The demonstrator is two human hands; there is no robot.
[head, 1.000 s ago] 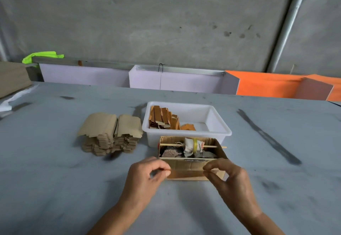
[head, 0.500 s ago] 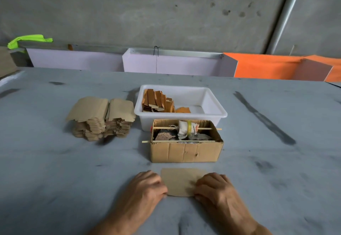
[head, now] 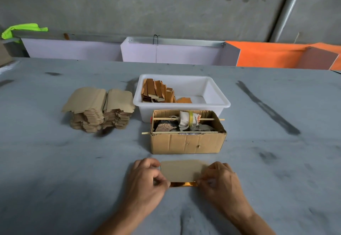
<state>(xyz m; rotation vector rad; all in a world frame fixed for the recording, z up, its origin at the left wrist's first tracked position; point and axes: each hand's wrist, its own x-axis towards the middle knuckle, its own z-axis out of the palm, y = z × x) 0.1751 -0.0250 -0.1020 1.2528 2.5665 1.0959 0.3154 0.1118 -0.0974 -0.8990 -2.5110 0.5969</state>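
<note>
Card: a tan card (head: 181,170) lies flat on the table (head: 55,179) right in front of the person, just short of the box and apart from it. Its far corners are cut at a slant.
Flap: the card's near edge is turned up and shows a shiny gold flap (head: 183,184) running between the two hands.
Left hand: the left hand (head: 145,181) has thumb and forefinger pinched on the card's near left corner, at the end of the flap. Its other fingers curl at the card's left edge.
Right hand: the right hand (head: 219,183) mirrors it, fingertips nipped on the near right corner with the knuckles raised.
Box: an open cardboard box (head: 186,143) stands just beyond the card. Two thin sticks (head: 208,119) lie across its top, and the far one carries a cloth roll (head: 185,121) with a yellow band. Dark scraps lie underneath.
Tub: a white tub (head: 217,94) sits right behind the box; I cannot tell whether they touch. Brown strips (head: 156,90) stand packed at its left end.
Stack: left of the tub is a stack (head: 97,109) of tan cards in two piles side by side, the top sheets sagging.
Table marks: grey top with dark smears and one long streak (head: 267,109) off to the right.
Far edge: white panels (head: 73,50), then orange panels (head: 267,55), with a green cloth (head: 22,29) at the far left.
Wall: bare concrete, with a grey pipe (head: 287,7) slanting down on the right.
</note>
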